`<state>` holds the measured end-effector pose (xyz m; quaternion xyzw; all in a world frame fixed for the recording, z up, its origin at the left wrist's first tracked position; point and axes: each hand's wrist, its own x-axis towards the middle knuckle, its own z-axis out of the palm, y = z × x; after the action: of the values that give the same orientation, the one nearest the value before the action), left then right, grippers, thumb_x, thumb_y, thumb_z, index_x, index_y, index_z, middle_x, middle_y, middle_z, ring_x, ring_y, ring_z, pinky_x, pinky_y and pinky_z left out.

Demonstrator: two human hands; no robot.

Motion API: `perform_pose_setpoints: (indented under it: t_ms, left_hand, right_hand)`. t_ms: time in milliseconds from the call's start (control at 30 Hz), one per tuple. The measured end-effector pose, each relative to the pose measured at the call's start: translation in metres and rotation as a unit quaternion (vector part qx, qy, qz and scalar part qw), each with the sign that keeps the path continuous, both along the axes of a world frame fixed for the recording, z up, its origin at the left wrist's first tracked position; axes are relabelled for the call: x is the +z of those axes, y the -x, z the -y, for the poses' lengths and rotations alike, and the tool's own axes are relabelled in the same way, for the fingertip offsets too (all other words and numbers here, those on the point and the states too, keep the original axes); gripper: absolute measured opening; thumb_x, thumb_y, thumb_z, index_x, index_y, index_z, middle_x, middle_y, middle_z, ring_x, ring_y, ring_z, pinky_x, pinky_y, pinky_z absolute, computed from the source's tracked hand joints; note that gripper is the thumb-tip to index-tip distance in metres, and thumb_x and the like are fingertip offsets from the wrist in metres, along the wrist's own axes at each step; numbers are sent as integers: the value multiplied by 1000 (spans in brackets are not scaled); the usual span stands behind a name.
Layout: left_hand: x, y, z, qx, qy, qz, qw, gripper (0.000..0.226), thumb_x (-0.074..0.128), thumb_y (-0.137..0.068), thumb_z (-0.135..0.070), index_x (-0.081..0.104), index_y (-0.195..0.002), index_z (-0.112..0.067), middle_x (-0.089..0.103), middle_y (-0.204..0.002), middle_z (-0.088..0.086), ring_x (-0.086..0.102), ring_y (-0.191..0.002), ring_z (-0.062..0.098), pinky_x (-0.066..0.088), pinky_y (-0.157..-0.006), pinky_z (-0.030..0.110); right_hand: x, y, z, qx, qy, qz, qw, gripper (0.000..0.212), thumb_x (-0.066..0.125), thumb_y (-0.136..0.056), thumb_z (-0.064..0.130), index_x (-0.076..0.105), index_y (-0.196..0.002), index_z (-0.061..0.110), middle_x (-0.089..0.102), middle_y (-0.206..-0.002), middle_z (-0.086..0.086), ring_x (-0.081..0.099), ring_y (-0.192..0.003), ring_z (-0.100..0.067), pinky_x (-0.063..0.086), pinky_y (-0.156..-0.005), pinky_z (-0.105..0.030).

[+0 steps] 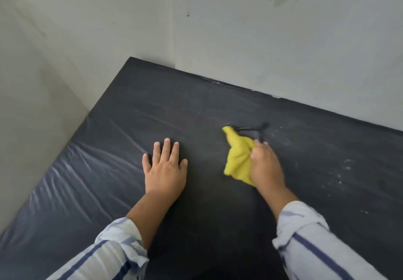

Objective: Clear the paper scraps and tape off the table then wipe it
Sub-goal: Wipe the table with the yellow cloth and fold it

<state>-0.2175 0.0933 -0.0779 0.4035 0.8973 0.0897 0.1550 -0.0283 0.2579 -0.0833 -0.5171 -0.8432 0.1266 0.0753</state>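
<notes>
A black-covered table (196, 109) fills the lower view. My right hand (265, 166) grips a bunched yellow cloth (237, 155) and holds it down on the table near the middle. A thin black loop or cord (250, 130), blurred, lies just beyond the cloth's far tip. My left hand (164, 168) rests flat on the table to the left of the cloth, fingers straight and spread. Faint white specks and smears (346, 168) mark the table surface to the right of my right hand.
The table sits in a corner, with grey walls (261, 40) along its far edge and left side. Wrinkled plastic film (65, 170) covers the table's left edge. A bit of torn pale tape (214, 81) shows along the far edge by the wall.
</notes>
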Motion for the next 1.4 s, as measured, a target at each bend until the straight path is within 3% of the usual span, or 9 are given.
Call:
perform_pose_setpoints:
  t_ms: [200, 400, 600, 767, 867, 1000, 1100, 1300, 1400]
  left_hand:
    - [4, -11, -56, -51, -9, 0, 999, 56, 23, -98, -42, 9, -150, -25, -1, -159, -4, -10, -145, 19, -3, -117, 47]
    - [4, -21, -109, -71, 1, 13, 997, 57, 18, -99, -44, 3, -150, -25, -6, -159, -4, -13, -145, 18, -6, -117, 46]
    - [1, -26, -140, -60, 7, -3, 998, 57, 13, -98, -42, 0, -150, -23, -8, -159, -3, -14, -145, 19, -5, -117, 47]
    - [-5, -25, -152, -70, 10, -17, 997, 57, 16, -97, -36, -1, -150, -25, -9, -158, -7, -13, -145, 16, -4, -117, 46]
    - [-6, -24, -152, -62, 9, -25, 998, 56, 11, -98, -41, 0, -150, -26, -8, -158, -8, -12, -145, 15, -4, -118, 44]
    - [-6, -26, -151, -66, 22, -34, 997, 56, 9, -98, -43, -3, -150, -26, -10, -158, -7, -14, -145, 16, -5, -118, 44]
    - [-5, -32, -155, -48, 17, -35, 998, 56, 11, -98, -42, 0, -150, -24, -6, -159, -5, -12, -145, 19, -4, -117, 47]
    - [-2, -99, -168, -116, 7, -15, 993, 56, 15, -99, -40, 0, -150, -22, -7, -159, -5, -12, -145, 17, -5, -117, 47]
    - [-3, -94, -166, -120, 13, -29, 992, 56, 14, -99, -43, 2, -150, -24, -6, -159, -7, -10, -145, 17, -4, -117, 46]
  right_hand:
    - [9, 30, 9, -39, 29, 71, 996, 81, 39, -72, 71, 37, -136, 20, 29, -150, -6, 20, -138, -32, 19, -106, -55]
    - [3, -11, -37, -9, -122, -6, 992, 35, 36, -76, 36, 59, -78, 10, 62, -93, -14, 57, -78, -38, 47, -67, -42]
    - [51, 9, -89, -110, -111, -111, 982, 24, 48, -69, 11, 63, -81, -3, 61, -76, -30, 58, -70, -46, 46, -66, -46]
    - [15, 86, -61, 67, -37, -29, 997, 37, 46, -87, 37, 52, -121, 26, 47, -136, -2, 45, -106, -33, 39, -83, -41]
    - [2, 55, -95, 47, -128, -40, 990, 44, 36, -77, 44, 60, -109, 26, 61, -107, -3, 54, -83, -34, 43, -66, -37]
    - [-2, -68, -175, -76, -165, 79, 980, 57, 33, -80, 36, 31, -135, 49, 63, -94, -3, 58, -80, -33, 42, -67, -37]
    - [9, -120, -189, -213, -173, 62, 960, 58, 38, -79, 28, 39, -137, 25, 63, -84, -12, 56, -78, -37, 33, -64, -37]
    - [0, -25, -60, 25, -147, 2, 989, 38, 40, -76, 26, 61, -107, 23, 65, -113, 0, 54, -70, -30, 43, -56, -32]
    - [-8, -94, -81, -28, -140, 24, 990, 41, 39, -75, 38, 62, -104, 22, 64, -114, 0, 55, -71, -33, 47, -61, -36]
